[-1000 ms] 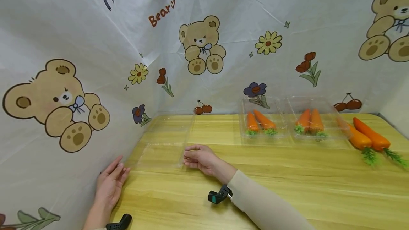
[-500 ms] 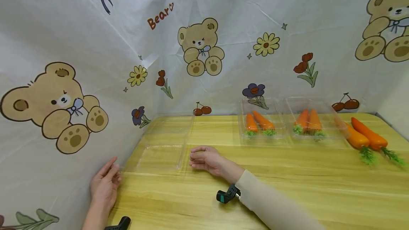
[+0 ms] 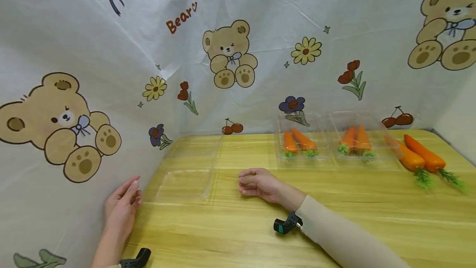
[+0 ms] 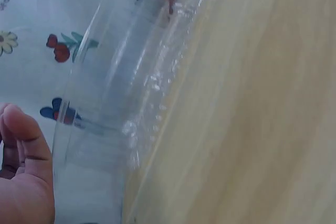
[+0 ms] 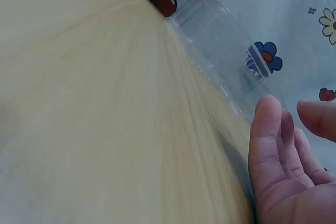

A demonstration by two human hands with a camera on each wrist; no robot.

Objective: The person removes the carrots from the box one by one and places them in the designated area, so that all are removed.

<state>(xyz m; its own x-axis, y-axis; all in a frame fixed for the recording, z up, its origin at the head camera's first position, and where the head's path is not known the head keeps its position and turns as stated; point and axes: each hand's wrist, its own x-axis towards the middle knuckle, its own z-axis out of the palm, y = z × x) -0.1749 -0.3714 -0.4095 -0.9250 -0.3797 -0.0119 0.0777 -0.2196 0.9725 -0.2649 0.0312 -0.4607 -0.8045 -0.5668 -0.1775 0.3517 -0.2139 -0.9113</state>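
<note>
A clear plastic clamshell box lies on the table at the left, its lid raised toward the back. Beside its near left corner, against the curtain, is my left hand; the thumb lies close to the fingers and nothing is held. My right hand stands to the right of the box, apart from it, with loosely bent fingers and nothing in them. In the left wrist view the box wall rises just beyond the thumb. The right wrist view shows a gap between my thumb and fingers.
Two more clear boxes stand at the back right, one with two carrots, the other with two carrots. Two larger loose carrots lie at the far right. A bear-print curtain bounds the table's back and left.
My right hand has let go of the box's right side and moved right. My left hand has drawn slightly left from the box, which stays in place.
</note>
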